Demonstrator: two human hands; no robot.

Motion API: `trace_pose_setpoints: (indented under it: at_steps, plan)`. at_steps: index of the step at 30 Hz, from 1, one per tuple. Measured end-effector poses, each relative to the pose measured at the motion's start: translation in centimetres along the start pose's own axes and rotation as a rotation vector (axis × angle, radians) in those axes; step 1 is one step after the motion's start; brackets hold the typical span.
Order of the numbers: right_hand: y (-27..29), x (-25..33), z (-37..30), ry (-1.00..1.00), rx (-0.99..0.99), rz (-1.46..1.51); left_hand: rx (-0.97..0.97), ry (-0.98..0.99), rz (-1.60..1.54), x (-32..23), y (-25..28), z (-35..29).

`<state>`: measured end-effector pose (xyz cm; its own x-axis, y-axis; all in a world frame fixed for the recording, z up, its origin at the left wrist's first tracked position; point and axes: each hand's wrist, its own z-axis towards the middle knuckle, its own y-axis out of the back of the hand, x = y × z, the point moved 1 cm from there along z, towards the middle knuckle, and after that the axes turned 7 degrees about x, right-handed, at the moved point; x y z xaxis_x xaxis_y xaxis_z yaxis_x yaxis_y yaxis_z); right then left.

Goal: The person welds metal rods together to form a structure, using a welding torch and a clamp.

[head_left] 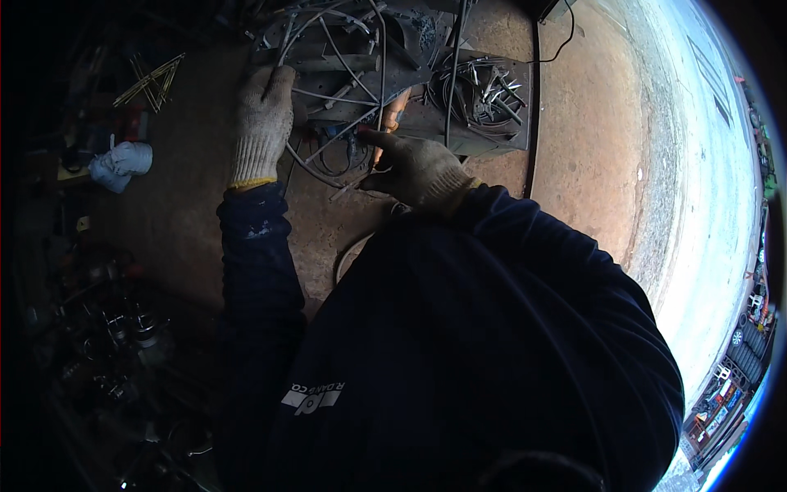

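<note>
A round frame of thin metal rods with spokes (326, 92) stands over a dark metal workbench (490, 143). My left hand (264, 119), in a pale knit glove with a yellow cuff, is closed around its left rim; the fingertips are partly hidden. My right hand (425, 170), in a similar but dirtier glove, reaches in at the lower right of the frame. Its thumb and index finger are spread apart, the index by a spoke joint. Between them and beyond shows an orange, rounded, bar-like piece (395, 113), partly covered by the rods and hand.
Loose rods and metal scraps (484, 92) fill the bench's right part. A black cable (571, 34) curves beyond it. Crossed yellowish rods (152, 82) and a pale cloth bundle (120, 164) lie at left. Dark machine parts (123, 328) crowd the lower left. Bright ground lies far right.
</note>
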<state>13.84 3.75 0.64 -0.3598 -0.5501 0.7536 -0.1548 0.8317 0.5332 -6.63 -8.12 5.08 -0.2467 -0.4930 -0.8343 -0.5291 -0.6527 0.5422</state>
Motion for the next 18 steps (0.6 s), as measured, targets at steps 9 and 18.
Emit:
trace_pose_setpoints:
  at_steps: [9, 18]
  plan:
    - [-0.6, -2.3, 1.8, 0.307, 0.018, -0.112, 0.200, -0.080, -0.342, -1.8, -1.5, 0.1]
    - [1.5, -4.3, 2.3, 0.439, 0.090, 0.128, 0.222, -0.200, -0.823, 1.9, -4.0, 2.9]
